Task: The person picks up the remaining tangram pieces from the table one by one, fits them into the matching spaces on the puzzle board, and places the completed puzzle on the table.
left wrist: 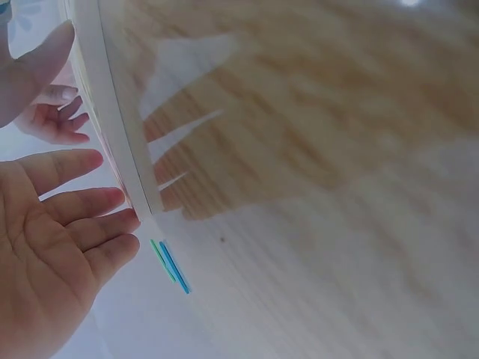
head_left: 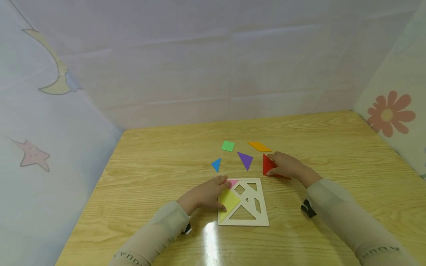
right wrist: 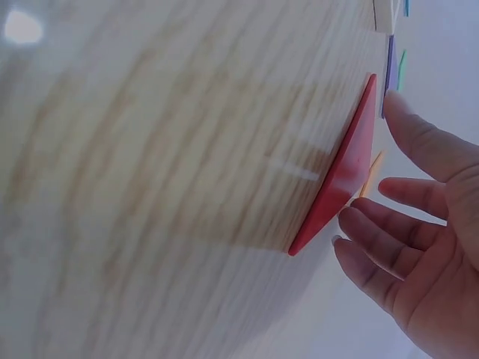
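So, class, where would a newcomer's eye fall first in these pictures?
Probably on the bright red triangle under the right hand, right of the pale board. Next comes the yellow triangle at the board's left, beside the left hand. Beyond the board, green, blue, purple and orange pieces dot the table.

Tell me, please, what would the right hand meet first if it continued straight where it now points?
Probably the red triangle, right by the fingers of the right hand; whether they already touch is unclear.
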`<state>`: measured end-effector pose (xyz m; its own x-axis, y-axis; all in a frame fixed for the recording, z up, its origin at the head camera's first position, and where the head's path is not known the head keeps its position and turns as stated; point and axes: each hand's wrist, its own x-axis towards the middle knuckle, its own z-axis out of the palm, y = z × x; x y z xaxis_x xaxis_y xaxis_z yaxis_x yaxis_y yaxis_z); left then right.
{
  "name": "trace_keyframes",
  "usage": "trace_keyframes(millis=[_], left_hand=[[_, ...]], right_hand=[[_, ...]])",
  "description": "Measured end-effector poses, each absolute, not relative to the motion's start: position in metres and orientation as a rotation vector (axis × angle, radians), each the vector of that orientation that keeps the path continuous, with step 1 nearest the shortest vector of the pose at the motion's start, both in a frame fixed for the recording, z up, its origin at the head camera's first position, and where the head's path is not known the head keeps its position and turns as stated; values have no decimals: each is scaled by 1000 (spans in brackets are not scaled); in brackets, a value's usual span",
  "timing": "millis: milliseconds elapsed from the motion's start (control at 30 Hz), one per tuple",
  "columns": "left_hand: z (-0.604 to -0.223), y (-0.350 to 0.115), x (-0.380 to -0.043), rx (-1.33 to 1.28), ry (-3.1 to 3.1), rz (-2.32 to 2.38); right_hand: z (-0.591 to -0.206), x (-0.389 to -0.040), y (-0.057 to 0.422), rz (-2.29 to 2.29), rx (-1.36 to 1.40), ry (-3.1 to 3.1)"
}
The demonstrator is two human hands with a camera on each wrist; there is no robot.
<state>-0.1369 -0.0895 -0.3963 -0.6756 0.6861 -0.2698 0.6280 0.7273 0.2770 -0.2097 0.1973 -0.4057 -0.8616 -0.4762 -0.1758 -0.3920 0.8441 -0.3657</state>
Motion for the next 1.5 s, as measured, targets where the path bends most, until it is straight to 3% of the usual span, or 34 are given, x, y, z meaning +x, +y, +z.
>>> trace_keyframes(millis=[833,1500], left_hand=[[-400,-87,-139,1010,2580,171],[-401,-85,-138,960,2560,213]], right_hand=[[-402,-229,188,-435,-703,2680],[-400,-236,182,-566,-565,2654]])
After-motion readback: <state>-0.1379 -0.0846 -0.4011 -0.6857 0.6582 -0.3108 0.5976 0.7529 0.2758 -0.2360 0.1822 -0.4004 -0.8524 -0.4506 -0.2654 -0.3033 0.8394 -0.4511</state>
